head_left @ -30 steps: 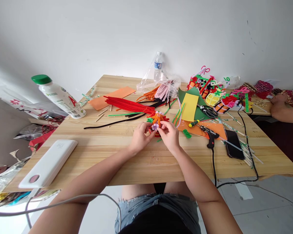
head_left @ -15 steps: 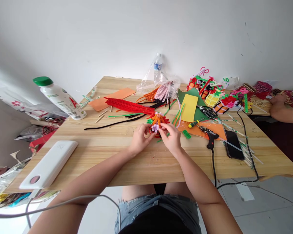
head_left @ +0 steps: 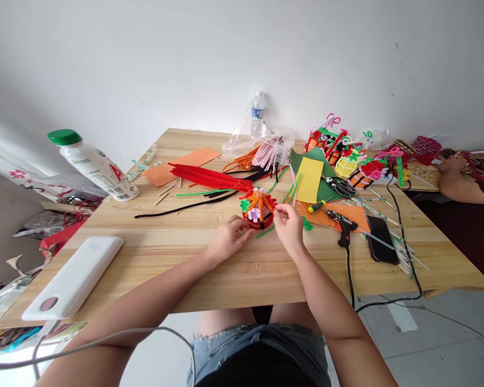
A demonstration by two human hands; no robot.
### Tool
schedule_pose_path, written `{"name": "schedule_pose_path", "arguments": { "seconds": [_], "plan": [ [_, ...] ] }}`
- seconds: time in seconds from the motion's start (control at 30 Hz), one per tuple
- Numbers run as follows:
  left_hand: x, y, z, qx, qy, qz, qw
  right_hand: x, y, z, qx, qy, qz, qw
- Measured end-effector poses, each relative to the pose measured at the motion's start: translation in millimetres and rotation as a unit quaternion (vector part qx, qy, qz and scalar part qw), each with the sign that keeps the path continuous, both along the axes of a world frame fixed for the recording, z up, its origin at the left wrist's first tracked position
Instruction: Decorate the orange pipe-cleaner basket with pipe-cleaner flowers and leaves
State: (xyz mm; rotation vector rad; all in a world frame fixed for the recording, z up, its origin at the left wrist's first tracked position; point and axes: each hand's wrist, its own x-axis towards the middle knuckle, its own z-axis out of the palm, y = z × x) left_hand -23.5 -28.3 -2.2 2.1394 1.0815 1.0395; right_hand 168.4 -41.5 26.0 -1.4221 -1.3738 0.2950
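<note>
A small pipe-cleaner flower basket [head_left: 260, 207] stands on the wooden table [head_left: 242, 279] in front of me. It has orange loops on top, a lilac flower at the front, green at the left and a red rim. My left hand [head_left: 229, 240] is beside its lower left side, fingers loosely bent and apart, fingertips close to the rim. With thumb and forefinger, my right hand [head_left: 289, 228] pinches its right edge. Behind the basket lies a bundle of red pipe cleaners [head_left: 210, 178]. Contact of the left fingertips with the rim is hard to see.
To the right lie a glue gun [head_left: 344, 228] with a black cord, a screwdriver [head_left: 317, 206], scissors [head_left: 340, 186] and a phone [head_left: 382, 240]. Finished pieces [head_left: 347, 156] stand behind. A white power bank [head_left: 75, 277] and a bottle [head_left: 94, 166] are left. Another person's arm [head_left: 460, 180] shows far right.
My left hand has drawn back from the front of the basket and its fingers have loosened. My right hand has shifted from the lilac flower to the right edge. The view has moved slightly.
</note>
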Motion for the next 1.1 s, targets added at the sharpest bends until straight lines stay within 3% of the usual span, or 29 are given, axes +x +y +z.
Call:
{"name": "schedule_pose_path", "arguments": {
  "seconds": [0.07, 0.27, 0.5, 0.57, 0.67, 0.83, 0.9, 0.97, 1.03, 1.1],
  "plan": [
    [0, 1, -1.6, -0.001, 0.002, 0.000, 1.000, -1, -1, 0.0, 0.000, 0.008, 0.005, 1.000],
    [-1, 11, -11.5, -0.013, -0.033, 0.079, 0.996, -9, -9, -0.1, 0.005, 0.008, 0.041, 0.999],
    [-1, 17, -14.9, -0.061, -0.095, 0.088, 0.990, -17, -21, -0.1, 0.004, 0.012, 0.100, 0.995],
    [-2, 16, -12.9, -0.071, -0.094, 0.097, 0.988, -8, -19, 5.1, 0.015, 0.011, 0.068, 0.997],
    [-3, 14, -7.6, -0.106, -0.086, 0.128, 0.982, 19, -13, 18.7, 0.055, 0.058, -0.030, 0.996],
    [-7, 14, 5.7, -0.163, -0.088, 0.187, 0.965, 78, -6, 37.9, 0.111, 0.102, -0.250, 0.957],
    [-9, 15, 11.1, -0.190, -0.120, 0.198, 0.954, 97, -6, 38.7, 0.087, 0.068, -0.302, 0.947],
    [-10, 14, 15.8, -0.201, -0.170, 0.217, 0.940, 109, -9, 36.0, 0.016, 0.005, -0.303, 0.953],
    [-10, 12, 19.2, -0.187, -0.204, 0.219, 0.936, 111, -11, 31.3, -0.094, -0.077, -0.243, 0.962],
    [-10, 8, 20.6, -0.146, -0.198, 0.205, 0.947, 105, -12, 26.4, -0.190, -0.170, -0.167, 0.952]
  ]
}}
